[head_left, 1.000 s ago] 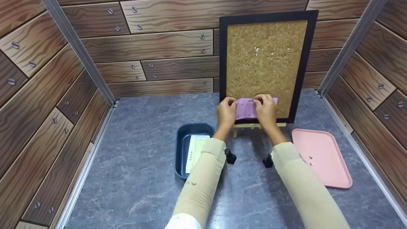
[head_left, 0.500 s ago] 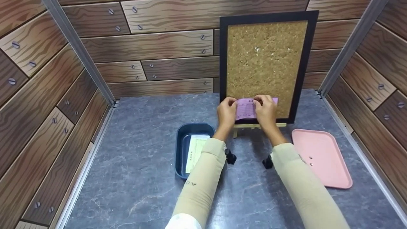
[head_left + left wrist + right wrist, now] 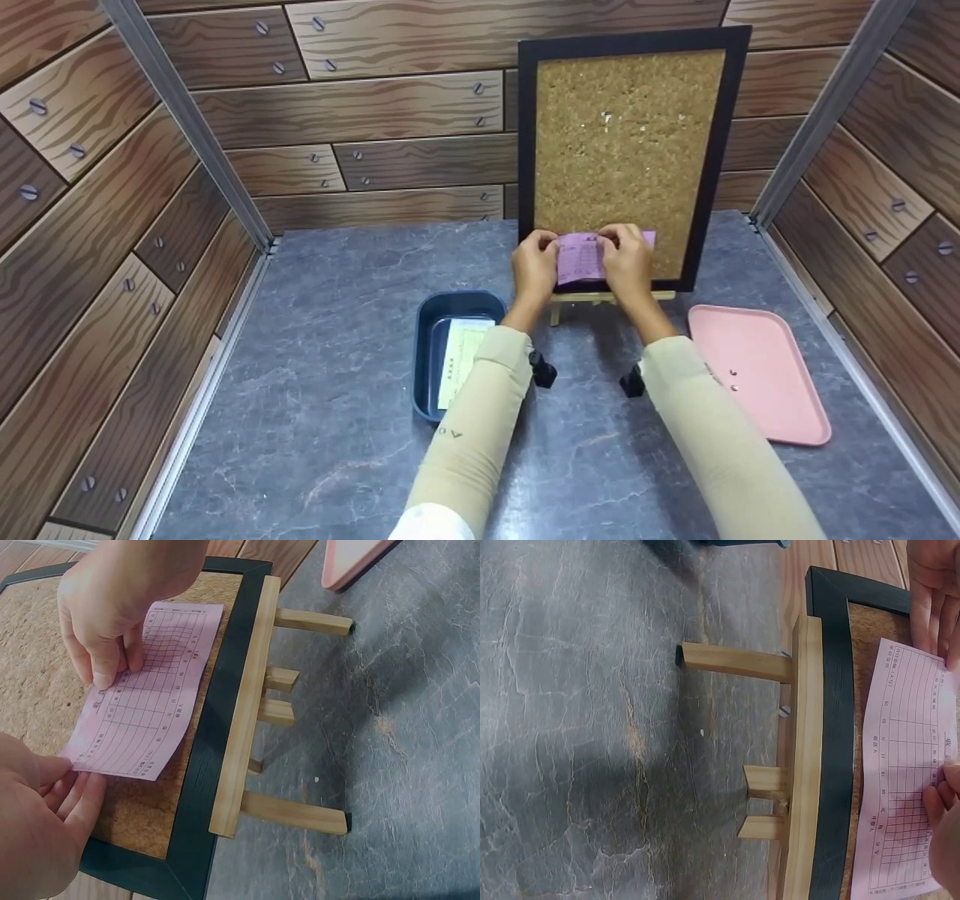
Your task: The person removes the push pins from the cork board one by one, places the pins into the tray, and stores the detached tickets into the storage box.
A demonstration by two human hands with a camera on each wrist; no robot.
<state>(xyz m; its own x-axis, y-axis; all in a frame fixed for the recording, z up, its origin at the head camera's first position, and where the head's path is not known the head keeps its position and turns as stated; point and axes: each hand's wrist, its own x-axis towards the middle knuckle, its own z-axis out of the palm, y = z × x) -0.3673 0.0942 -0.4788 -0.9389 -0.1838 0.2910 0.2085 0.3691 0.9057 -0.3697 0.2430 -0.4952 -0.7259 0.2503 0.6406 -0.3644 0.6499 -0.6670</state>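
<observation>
A pink printed slip [image 3: 581, 257] lies flat against the lower part of a cork board [image 3: 628, 142], its bottom edge close above the board's black frame. The left hand [image 3: 534, 268] holds the slip's left end with fingertips [image 3: 71, 791] at the corner, and the right hand [image 3: 628, 262] presses the top edge with fingers [image 3: 112, 664] bent down onto the paper; whether a pin sits under those fingers I cannot tell, as the fingers hide that spot. The board stands nearly upright on a small wooden easel [image 3: 600, 298], whose legs [image 3: 735, 662] poke out toward the person across the grey marbled tabletop [image 3: 337, 420]. To the left of the easel, just beside the left forearm, a dark blue tray [image 3: 439, 330] holds a pale yellow slip [image 3: 461, 360]. To the right, a flat pink tray [image 3: 772, 390] carries two tiny dark specks, perhaps pins. Both trays sit apart from the easel, leaving bare table between them under the forearms. Wood-patterned walls [image 3: 150, 187] close in on the left, back and right, with the board standing close before the back wall.
</observation>
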